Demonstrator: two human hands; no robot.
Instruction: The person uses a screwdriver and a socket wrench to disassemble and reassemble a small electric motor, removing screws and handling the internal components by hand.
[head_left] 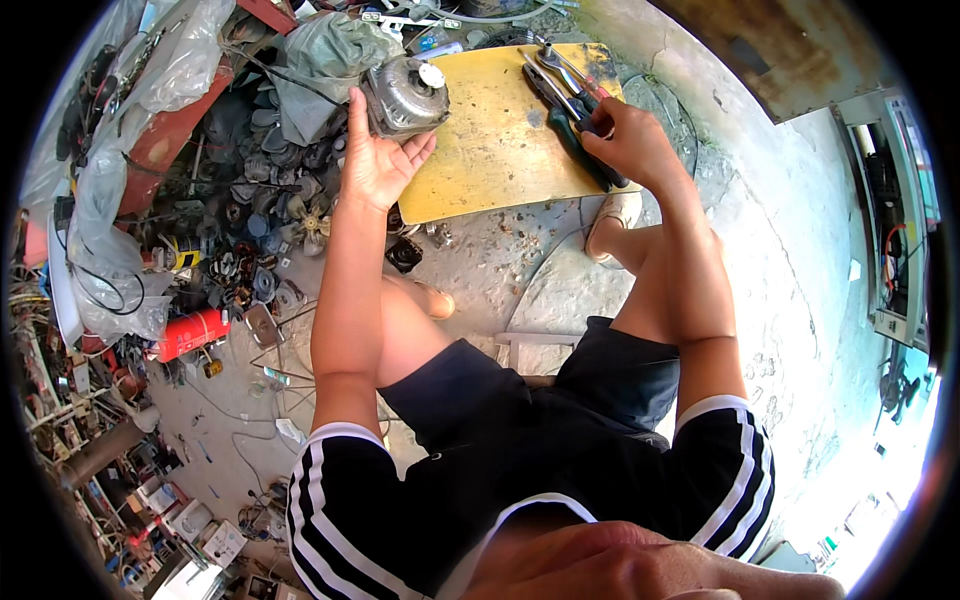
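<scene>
"Concrete floor (550, 290) at your feet; what stands ahead?"

"A worn yellow board (480, 140). My left hand (378, 168), palm turned up, cradles the metal motor (405, 97) at the board's left edge, thumb along one side, fingers by its near face."

"And the right?"

"My right hand (628, 142) is over the board's right side, fingers curled at the hand tools (567, 135). I can't tell whether they've closed on one."

"Farther off?"

"A crumpled greyish plastic bag (325, 55), just left of the motor."
</scene>
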